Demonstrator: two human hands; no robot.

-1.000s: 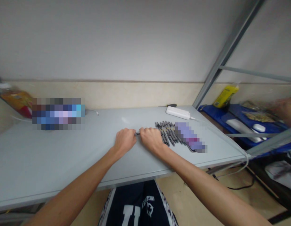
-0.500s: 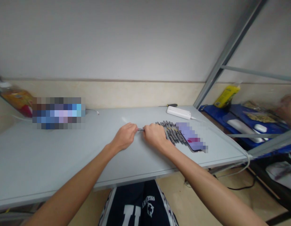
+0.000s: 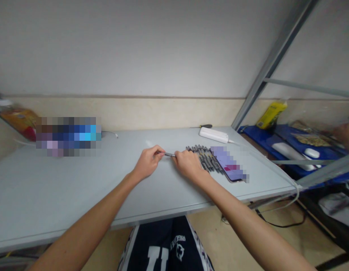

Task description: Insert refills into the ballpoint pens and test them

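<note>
Above the pale desk (image 3: pixel 129 203), a slim grey pen (image 3: pixel 169 154) spans the gap between my two hands. My left hand (image 3: pixel 147 162) pinches its left end between thumb and fingertips. Fingers curled, my right hand (image 3: pixel 189 163) grips the other end and hides most of that part. Just right of it lie several dark grey pens (image 3: pixel 210 161) side by side, some partly behind my right hand. A phone (image 3: pixel 225 160) with a lit, partly blurred screen lies against the right side of these pens.
At the back right are a white power strip (image 3: pixel 213 134) and a screwdriver (image 3: pixel 206 126). A blurred-out object (image 3: pixel 69 135) and an orange bottle (image 3: pixel 19 117) stand at the left. Beyond the metal frame (image 3: pixel 255 82), a yellow packet (image 3: pixel 272 114) stands on a blue surface.
My left hand has shifted slightly left and its fingers have loosened into a pinch. More of the pen shows between the hands. My right hand stays nearly in place.
</note>
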